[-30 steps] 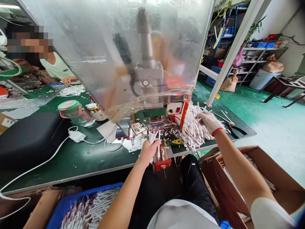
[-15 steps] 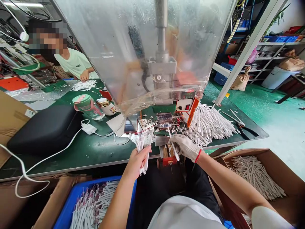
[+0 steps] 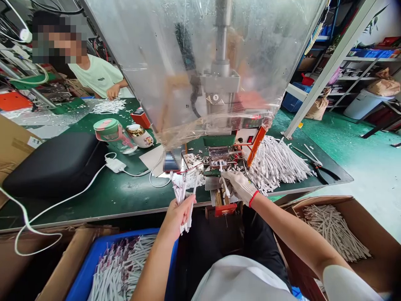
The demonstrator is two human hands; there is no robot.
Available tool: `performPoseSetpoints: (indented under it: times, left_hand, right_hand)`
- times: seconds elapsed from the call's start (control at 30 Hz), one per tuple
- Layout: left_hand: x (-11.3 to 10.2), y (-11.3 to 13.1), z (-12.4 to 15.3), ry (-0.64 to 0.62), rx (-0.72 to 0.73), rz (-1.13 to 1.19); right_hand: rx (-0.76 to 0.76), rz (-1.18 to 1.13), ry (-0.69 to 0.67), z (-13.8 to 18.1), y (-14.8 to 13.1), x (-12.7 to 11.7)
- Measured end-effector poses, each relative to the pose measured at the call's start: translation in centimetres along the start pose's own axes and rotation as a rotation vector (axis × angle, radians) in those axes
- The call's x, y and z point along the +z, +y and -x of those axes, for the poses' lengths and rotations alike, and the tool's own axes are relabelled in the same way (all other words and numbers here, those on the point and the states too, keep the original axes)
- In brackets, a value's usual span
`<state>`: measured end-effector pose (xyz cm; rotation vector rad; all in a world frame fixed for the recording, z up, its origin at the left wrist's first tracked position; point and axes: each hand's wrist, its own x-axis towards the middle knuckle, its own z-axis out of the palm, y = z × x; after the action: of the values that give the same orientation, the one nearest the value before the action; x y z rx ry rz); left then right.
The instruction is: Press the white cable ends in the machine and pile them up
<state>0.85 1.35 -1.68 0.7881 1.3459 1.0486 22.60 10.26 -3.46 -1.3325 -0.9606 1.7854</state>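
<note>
We start at the white strip (image 3: 224, 187): it is pinched in the right hand (image 3: 239, 187), which wears a white glove and sits just above the steel plate (image 3: 213, 183) at the front of the press fixture (image 3: 223, 154). The grip is narrow, closed on that 1 strip. A red wristband (image 3: 253, 197) shows at the glove cuff. The bare left hand (image 3: 178, 215) is closed around a bundle of white strips (image 3: 181, 194), with ends sticking out above and below the fist, just in front of the bench edge. The 2 hands are near each other but apart. Behind the fixture we have a clear plastic shield (image 3: 188, 71) around a steel cylinder rod (image 3: 222, 37). To the right, a big pile of white strips (image 3: 275, 163) lies on the green bench (image 3: 94, 196), with pliers (image 3: 324, 173) beyond it. Below the bench, a cardboard box (image 3: 316, 200) on the right and a blue crate (image 3: 84, 271) on the left both hold more strips. Across the bench, a co-worker's hand (image 3: 113, 91) sits beside a smaller heap of strips (image 3: 108, 106).
</note>
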Motion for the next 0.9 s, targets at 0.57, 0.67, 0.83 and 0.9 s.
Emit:
performPoseSetpoints:
  times: [0.57, 0.67, 0.83, 0.9]
  left_hand:
    - [2.4, 4.0, 0.0, -0.595, 0.064, -0.375]
    - [2.8, 4.0, 0.4, -0.721, -0.040, -0.332]
    - [-0.7, 3.9, 0.0, -0.618, -0.155, -0.235]
    - [-2.2, 3.7, -0.7, -0.421, -0.165, -0.128]
  right_hand:
    - [-0.325, 0.709, -0.451, 9.5, -7.8, -1.3]
    - [-0.277, 0.660, -0.487, 10.5, -6.9, -1.4]
    - [-0.285, 0.847, 0.116, 10.3, -8.3, -7.7]
    - [-0.279, 0.885, 0.299, 9.6, -9.5, -11.6]
